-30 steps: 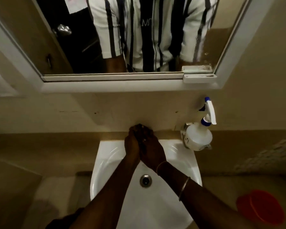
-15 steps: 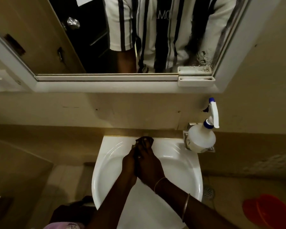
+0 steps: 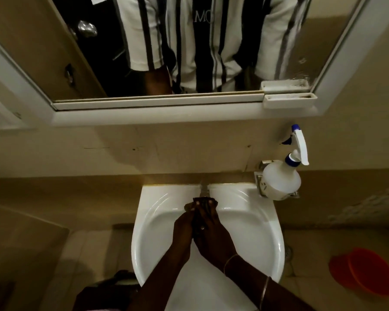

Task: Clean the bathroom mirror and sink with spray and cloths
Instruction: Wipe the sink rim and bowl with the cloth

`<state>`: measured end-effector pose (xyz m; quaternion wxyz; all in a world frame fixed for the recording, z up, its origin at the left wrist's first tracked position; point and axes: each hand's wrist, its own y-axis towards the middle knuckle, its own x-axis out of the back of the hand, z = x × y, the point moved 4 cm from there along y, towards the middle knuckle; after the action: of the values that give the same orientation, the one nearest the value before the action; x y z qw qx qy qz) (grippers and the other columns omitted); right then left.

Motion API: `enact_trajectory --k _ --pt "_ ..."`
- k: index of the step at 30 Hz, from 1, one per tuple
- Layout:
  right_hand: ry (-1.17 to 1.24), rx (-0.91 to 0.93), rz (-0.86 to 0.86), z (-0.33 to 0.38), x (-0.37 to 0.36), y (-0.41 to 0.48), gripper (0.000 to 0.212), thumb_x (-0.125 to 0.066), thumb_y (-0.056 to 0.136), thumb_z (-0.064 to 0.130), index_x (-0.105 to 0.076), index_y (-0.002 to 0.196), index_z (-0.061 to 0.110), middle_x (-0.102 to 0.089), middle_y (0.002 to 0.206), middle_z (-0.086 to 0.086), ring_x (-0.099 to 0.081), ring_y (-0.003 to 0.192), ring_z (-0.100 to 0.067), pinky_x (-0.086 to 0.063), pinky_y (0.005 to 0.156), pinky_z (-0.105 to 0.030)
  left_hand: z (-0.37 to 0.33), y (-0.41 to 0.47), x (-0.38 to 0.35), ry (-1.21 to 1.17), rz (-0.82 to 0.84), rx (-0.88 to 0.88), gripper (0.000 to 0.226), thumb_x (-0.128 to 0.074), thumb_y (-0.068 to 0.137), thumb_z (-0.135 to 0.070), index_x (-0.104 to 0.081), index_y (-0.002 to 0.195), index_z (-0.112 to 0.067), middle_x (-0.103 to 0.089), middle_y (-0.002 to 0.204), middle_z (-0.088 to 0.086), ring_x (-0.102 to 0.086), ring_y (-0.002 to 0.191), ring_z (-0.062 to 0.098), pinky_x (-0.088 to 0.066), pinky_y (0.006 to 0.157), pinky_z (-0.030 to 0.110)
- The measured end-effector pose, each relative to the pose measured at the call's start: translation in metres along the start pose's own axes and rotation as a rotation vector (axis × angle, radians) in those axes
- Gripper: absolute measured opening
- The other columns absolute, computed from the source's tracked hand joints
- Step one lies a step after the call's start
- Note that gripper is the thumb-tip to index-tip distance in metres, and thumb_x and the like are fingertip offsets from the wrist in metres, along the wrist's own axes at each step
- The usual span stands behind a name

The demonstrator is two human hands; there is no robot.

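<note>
Over the white sink (image 3: pixel 252 232), my left hand (image 3: pixel 182 228) and my right hand (image 3: pixel 212 236) are pressed together. Between them they hold a dark cloth (image 3: pixel 202 202), which sticks out past the fingertips just below the small tap (image 3: pixel 204 190). Most of the cloth is hidden inside the hands. A white spray bottle (image 3: pixel 279 182) with a blue-tipped trigger stands on a metal holder at the sink's back right corner. The mirror (image 3: pixel 211 41) hangs above in a white frame and reflects a striped shirt.
A small white tray (image 3: pixel 289 101) is fixed to the mirror frame's lower right. A red basin (image 3: pixel 368 272) lies on the tiled floor to the right. The beige wall runs behind the sink, and a dark object sits on the floor at the lower left.
The view has tilted and shifted, so the sink sits lower and larger in frame. My joined hands have come slightly back from the wall, still holding the cloth between them.
</note>
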<state>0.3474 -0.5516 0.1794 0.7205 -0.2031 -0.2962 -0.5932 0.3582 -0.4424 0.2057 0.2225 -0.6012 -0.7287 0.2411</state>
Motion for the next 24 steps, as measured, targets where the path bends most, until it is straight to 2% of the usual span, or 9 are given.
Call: enact_trajectory --k 4,6,9,12,14,17,19,22,24 --pt "0.012 -0.058 -0.063 0.011 0.003 0.026 0.084 -0.066 0.096 0.030 -0.015 0.162 0.038 -0.004 0.172 0.000 -0.050 0.138 -0.015 -0.050 0.099 -0.017 -0.026 0.024 -0.001 0.056 0.049 -0.047 0.021 -0.054 0.107 -0.031 -0.073 0.105 -0.022 -0.077 0.104 0.005 -0.073 0.096 0.021 -0.060 0.082 0.031" --pt "0.006 -0.057 -0.075 0.009 0.003 0.034 0.087 -0.069 0.093 0.031 -0.014 0.161 0.039 -0.009 0.171 0.000 -0.049 0.139 -0.015 -0.052 0.101 -0.021 -0.037 0.034 -0.005 0.094 0.082 -0.048 0.021 -0.054 0.106 -0.028 -0.072 0.105 -0.018 -0.076 0.103 0.009 -0.073 0.094 0.024 -0.061 0.085 0.037" --pt "-0.012 -0.067 -0.072 0.000 -0.002 0.034 0.090 -0.068 0.094 0.027 -0.011 0.162 0.040 -0.001 0.172 0.000 -0.048 0.142 -0.025 -0.058 0.098 -0.036 -0.033 0.038 -0.005 0.109 0.110 -0.026 0.021 -0.054 0.106 -0.026 -0.071 0.108 -0.014 -0.075 0.099 0.007 -0.072 0.089 0.020 -0.058 0.067 0.024" --pt "-0.028 -0.103 -0.117 0.000 -0.010 0.026 0.098 -0.067 0.095 0.015 0.000 0.159 0.049 0.012 0.168 0.011 -0.037 0.148 -0.036 -0.061 0.090 -0.043 -0.014 0.035 0.002 0.082 0.140 -0.024 0.021 -0.051 0.108 -0.026 -0.070 0.112 -0.018 -0.074 0.105 0.003 -0.069 0.091 0.012 -0.051 0.065 0.013" --pt "-0.029 -0.123 -0.127 0.002 -0.016 0.016 0.101 -0.066 0.096 0.012 0.004 0.158 0.050 0.014 0.167 0.010 -0.024 0.154 -0.030 -0.060 0.093 -0.041 -0.005 0.030 0.005 0.085 0.172 -0.035 0.021 -0.049 0.109 -0.025 -0.069 0.110 -0.020 -0.074 0.105 0.002 -0.070 0.088 0.007 -0.051 0.065 0.011" --pt "-0.044 -0.106 -0.162 0.006 -0.021 -0.001 0.099 -0.068 0.096 0.017 0.000 0.157 0.053 0.002 0.169 -0.002 -0.025 0.146 -0.013 -0.053 0.095 -0.026 0.005 0.021 0.009 0.164 0.208 -0.061 0.019 -0.049 0.109 -0.025 -0.068 0.107 -0.025 -0.071 0.098 -0.008 -0.069 0.081 -0.004 -0.048 0.063 0.005" --pt "-0.062 -0.096 -0.170 0.007 -0.028 -0.012 0.098 -0.070 0.094 0.019 -0.004 0.159 0.051 -0.005 0.170 -0.005 -0.022 0.143 -0.004 -0.048 0.094 -0.021 0.014 0.017 0.015 0.166 0.214 -0.017 0.020 -0.051 0.108 -0.028 -0.070 0.108 -0.022 -0.073 0.097 -0.007 -0.071 0.088 0.008 -0.048 0.062 0.007" --pt "-0.041 -0.157 -0.140 0.006 -0.044 -0.029 0.085 -0.066 0.096 0.028 -0.013 0.161 0.044 -0.011 0.171 0.001 -0.043 0.139 -0.012 -0.050 0.096 -0.021 0.023 0.012 0.030 0.155 0.203 0.082 0.024 -0.057 0.105 -0.035 -0.074 0.104 -0.019 -0.078 0.095 0.000 -0.074 0.086 0.014 -0.052 0.061 0.014" --pt "0.050 -0.222 -0.107 0.008 -0.059 -0.039 0.088 -0.063 0.097 0.034 -0.003 0.157 0.057 -0.017 0.169 0.010 -0.043 0.144 -0.012 -0.048 0.109 -0.026 0.027 0.008 0.044 0.168 0.174 0.074 0.024 -0.056 0.105 -0.037 -0.074 0.103 -0.021 -0.078 0.096 0.001 -0.074 0.083 0.011 -0.053 0.062 0.015"
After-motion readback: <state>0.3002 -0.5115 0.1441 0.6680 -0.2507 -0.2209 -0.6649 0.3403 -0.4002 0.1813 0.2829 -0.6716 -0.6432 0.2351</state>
